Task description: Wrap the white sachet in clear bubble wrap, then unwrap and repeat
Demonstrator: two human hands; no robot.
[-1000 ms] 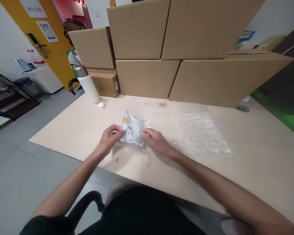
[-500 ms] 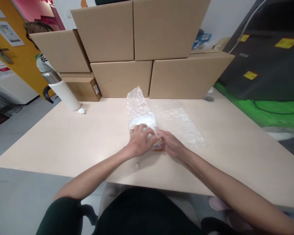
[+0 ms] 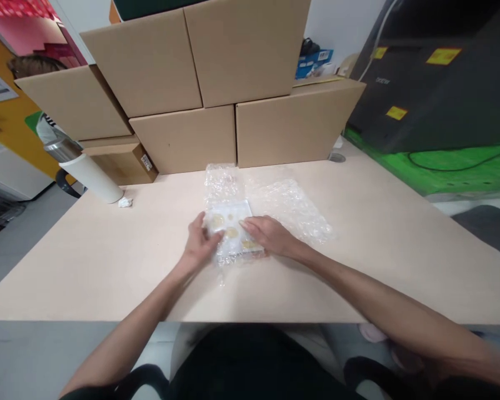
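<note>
A flat, square white item with yellow round patterns [image 3: 230, 233] lies in clear bubble wrap in front of me. Its exact kind I cannot make out. My left hand [image 3: 200, 243] grips its left edge, thumb over the top and fingers along the side. My right hand [image 3: 270, 233] holds the right side, with the thumb and fingertips on the upper face. One strip of bubble wrap [image 3: 220, 182] runs out beyond the far edge, and more crumpled bubble wrap [image 3: 298, 208] spreads to the right. A reddish edge shows under the near right corner.
Stacked cardboard boxes [image 3: 183, 141] line the back of the table [image 3: 108, 266]. At the left stand a white thermos [image 3: 92, 178] and a small crumpled white scrap [image 3: 125, 203]. A dark grey machine [image 3: 425, 94] is beyond the right edge. A person's head shows behind the boxes.
My left hand has moved from the top of the item to its left edge. The patterned face now shows, and the far wrap strip lies lower. The view has shifted.
</note>
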